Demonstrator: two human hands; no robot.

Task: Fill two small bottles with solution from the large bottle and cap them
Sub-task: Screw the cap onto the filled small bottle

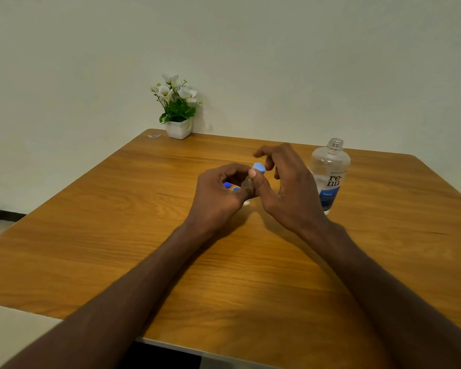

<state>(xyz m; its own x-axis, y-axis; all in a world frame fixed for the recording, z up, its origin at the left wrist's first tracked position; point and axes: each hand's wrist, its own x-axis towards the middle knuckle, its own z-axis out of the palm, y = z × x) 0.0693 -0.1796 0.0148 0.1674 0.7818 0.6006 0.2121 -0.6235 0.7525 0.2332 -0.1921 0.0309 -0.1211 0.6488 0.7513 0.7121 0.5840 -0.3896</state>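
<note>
Small bottle (248, 183) sits pinched in the left hand (218, 195) above the table (117, 235). The right hand (288, 187) twists its blue cap (259, 168). A crooked cap could leak. The elbow might bump the open large bottle (330, 174) nearby.

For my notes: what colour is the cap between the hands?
Light blue cap, best in the head view.
</note>
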